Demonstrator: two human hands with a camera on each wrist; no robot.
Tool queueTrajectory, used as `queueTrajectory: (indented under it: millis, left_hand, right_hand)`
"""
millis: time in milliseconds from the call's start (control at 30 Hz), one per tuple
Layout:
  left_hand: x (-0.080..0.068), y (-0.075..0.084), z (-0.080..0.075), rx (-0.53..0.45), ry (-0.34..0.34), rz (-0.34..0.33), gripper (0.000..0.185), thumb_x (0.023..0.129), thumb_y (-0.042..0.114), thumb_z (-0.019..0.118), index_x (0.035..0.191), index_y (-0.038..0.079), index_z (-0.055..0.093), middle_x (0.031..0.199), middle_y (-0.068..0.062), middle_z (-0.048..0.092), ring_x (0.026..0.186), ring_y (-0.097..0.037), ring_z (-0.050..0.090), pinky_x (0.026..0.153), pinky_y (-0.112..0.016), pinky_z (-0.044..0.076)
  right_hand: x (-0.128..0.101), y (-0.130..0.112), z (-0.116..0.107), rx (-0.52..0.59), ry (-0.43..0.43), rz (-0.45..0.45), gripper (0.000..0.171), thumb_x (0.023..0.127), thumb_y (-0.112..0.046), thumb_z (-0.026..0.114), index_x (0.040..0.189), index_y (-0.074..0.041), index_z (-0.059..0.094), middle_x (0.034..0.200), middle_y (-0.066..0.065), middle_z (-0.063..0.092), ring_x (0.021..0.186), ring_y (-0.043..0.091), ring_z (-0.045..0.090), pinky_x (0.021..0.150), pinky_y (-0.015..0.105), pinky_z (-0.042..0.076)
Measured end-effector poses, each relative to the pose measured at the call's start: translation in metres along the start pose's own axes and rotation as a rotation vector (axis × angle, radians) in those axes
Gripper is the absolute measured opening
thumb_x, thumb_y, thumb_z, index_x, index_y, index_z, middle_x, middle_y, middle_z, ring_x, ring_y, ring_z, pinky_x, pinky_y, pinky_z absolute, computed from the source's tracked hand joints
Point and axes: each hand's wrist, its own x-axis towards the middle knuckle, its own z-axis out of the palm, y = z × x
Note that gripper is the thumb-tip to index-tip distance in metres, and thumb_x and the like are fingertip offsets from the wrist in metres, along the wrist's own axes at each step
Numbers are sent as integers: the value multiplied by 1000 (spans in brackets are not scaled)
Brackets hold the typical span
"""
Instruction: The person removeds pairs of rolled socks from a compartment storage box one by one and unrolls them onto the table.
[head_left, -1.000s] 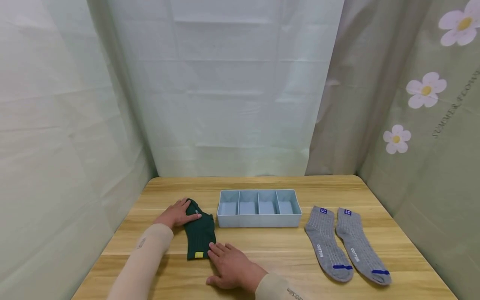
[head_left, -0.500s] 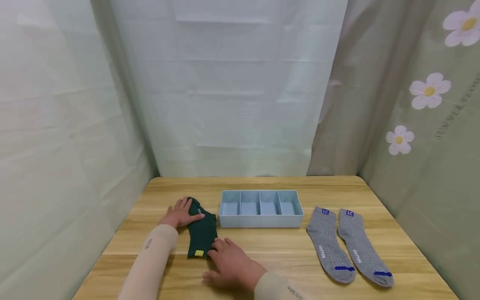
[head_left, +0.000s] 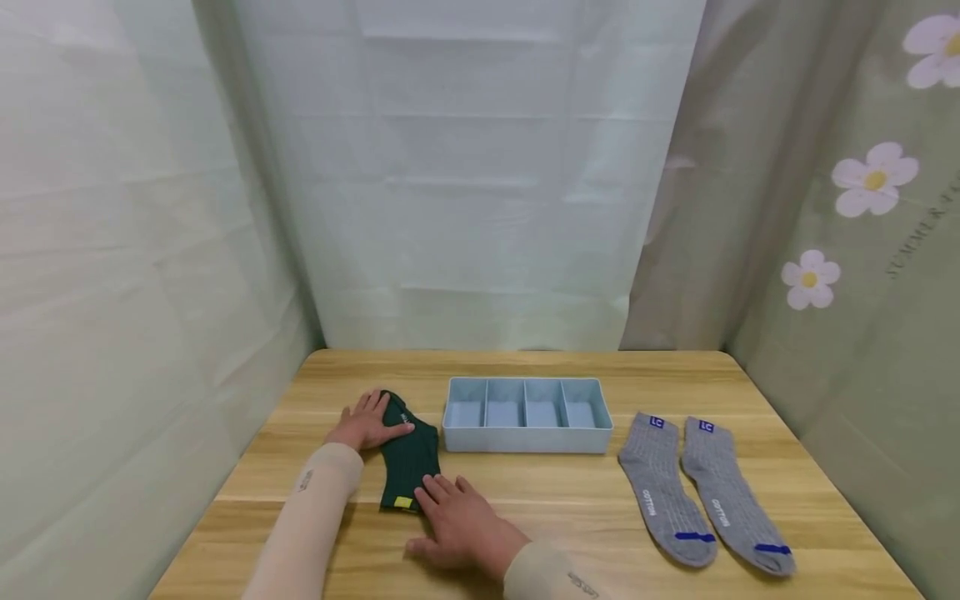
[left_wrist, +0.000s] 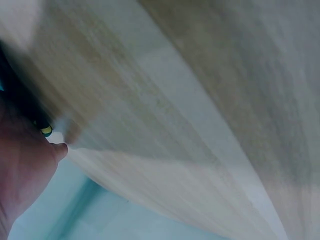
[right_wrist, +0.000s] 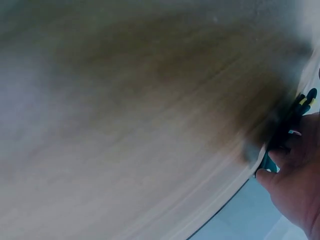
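A dark green sock [head_left: 411, 458] lies on the wooden table, left of the compartment box, with a yellow tag at its near end. It looks like a stacked pair in the right wrist view, where two yellow marks show. My left hand [head_left: 367, 423] rests on its far part, fingers spread and thumb across it. At the near right corner, the fingertips of my right hand [head_left: 467, 527] touch the sock, fingers fairly straight. The left wrist view shows part of the left hand [left_wrist: 27, 162] beside the dark fabric. The right hand [right_wrist: 295, 175] appears at the right wrist view's edge.
A pale blue box [head_left: 527, 440] with several compartments stands behind the hands, near the table's middle. Two grey socks, the left one [head_left: 663, 492] and the right one [head_left: 735, 496], lie flat at the right. Curtains [head_left: 480, 208] enclose the table [head_left: 570, 525] at back and sides.
The right fingertips have moved slightly further over the sock's near corner. The left hand stays on the sock. The whole view has shifted a little, so everything sits further right.
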Motion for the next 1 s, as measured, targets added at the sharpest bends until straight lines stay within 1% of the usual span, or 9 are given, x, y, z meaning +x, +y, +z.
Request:
queueTrajectory:
  millis: [300, 400, 500, 567, 633, 733, 800, 900, 1000]
  left_hand:
    - [0, -8, 3, -18, -15, -6, 116, 84, 78, 50, 155, -6, 15, 161, -29, 7, 147, -47, 3, 113, -68, 1]
    - [-2, -5, 1, -7, -2, 3, 113, 85, 77, 51, 154, -7, 18, 160, -31, 10, 146, -48, 6, 111, -70, 3]
    - [-3, 0, -2, 5, 2, 8, 110, 87, 74, 51, 155, -6, 19, 160, -30, 11, 147, -47, 7, 112, -69, 4]
    - [-4, -1, -4, 3, -2, 2, 110, 87, 75, 50, 155, -6, 19, 160, -30, 10, 147, -46, 6, 112, -68, 2]
    - [-7, -1, -5, 7, -5, -2, 110, 88, 75, 48, 155, -6, 18, 160, -30, 9, 148, -46, 5, 113, -67, 1]
    - [-14, -1, -4, 20, 3, -17, 107, 90, 73, 48, 154, -9, 18, 160, -31, 10, 147, -47, 7, 113, -67, 4]
    - [-19, -2, -3, 34, 18, -31, 104, 92, 70, 47, 153, -10, 19, 159, -31, 11, 146, -47, 9, 113, -67, 7]
    - [-27, -2, -2, 57, 52, -57, 99, 95, 65, 47, 151, -13, 22, 158, -33, 13, 145, -49, 12, 112, -68, 12]
    - [-34, -5, 0, 77, 84, -77, 98, 96, 64, 47, 149, -15, 25, 157, -35, 15, 144, -50, 15, 110, -69, 15]
  right_hand:
    - [-4, -4, 1, 1, -14, -19, 77, 97, -71, 30, 155, -20, 37, 158, -2, 33, 145, 14, 28, 116, 45, 26]
    - [-8, -4, -2, 12, -20, -16, 77, 97, -70, 32, 154, -20, 38, 158, -2, 33, 146, 14, 28, 116, 44, 27]
    - [-11, -2, -7, 19, -15, -12, 76, 97, -69, 34, 154, -19, 37, 159, -1, 32, 146, 14, 27, 115, 44, 28]
    - [-11, -2, -10, 22, -12, -11, 75, 98, -68, 35, 155, -19, 37, 159, 0, 31, 147, 15, 26, 116, 44, 27]
    - [-9, -1, -10, 20, -5, -9, 76, 98, -68, 36, 155, -18, 36, 160, 0, 29, 147, 16, 24, 116, 45, 25]
    - [-7, -2, -6, 9, 19, -16, 78, 97, -68, 36, 155, -17, 35, 162, 2, 26, 149, 17, 20, 118, 46, 22]
    - [-5, -4, -3, -17, 48, -37, 79, 97, -69, 35, 155, -16, 35, 162, 2, 27, 149, 17, 21, 118, 46, 22]
    - [-2, -11, -1, -70, 92, -68, 78, 97, -69, 34, 153, -14, 39, 159, 3, 32, 147, 17, 26, 115, 45, 28]
    - [-2, -19, 0, -107, 107, -75, 78, 97, -69, 33, 151, -14, 42, 157, 3, 37, 144, 17, 32, 112, 44, 33]
